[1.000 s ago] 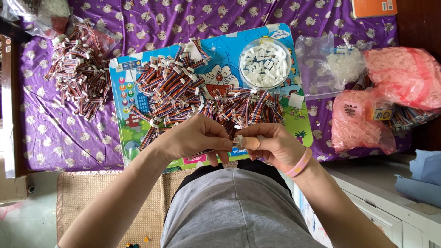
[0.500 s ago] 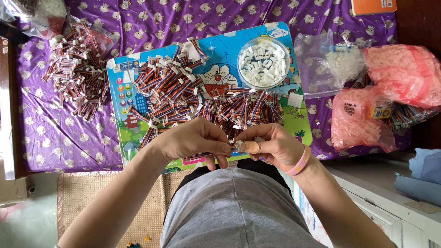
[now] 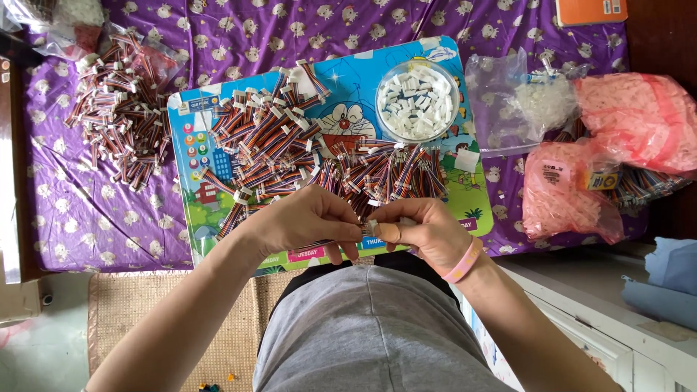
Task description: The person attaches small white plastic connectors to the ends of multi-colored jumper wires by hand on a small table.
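My left hand [image 3: 308, 218] and my right hand [image 3: 421, 231] meet at the near edge of a colourful cartoon board [image 3: 196, 210]. Both pinch one short cable of striped wires with a small white connector [image 3: 370, 226] at the spot where the fingertips touch. A pink band circles my right wrist. A large heap of the same striped cables [image 3: 290, 149] covers the board just beyond my hands. At the board's far right stands a round clear tub [image 3: 417, 99] filled with small white connector housings.
A second pile of finished-looking striped cables [image 3: 116, 123] lies on the purple patterned cloth [image 3: 80, 218] at the left. Clear and pink plastic bags [image 3: 602, 145] of parts sit at the right. A white cabinet edge [image 3: 581, 312] runs along the lower right.
Both hands stay together at the board's near edge. The fingers have shifted slightly around the cable and connector; nothing else has moved.
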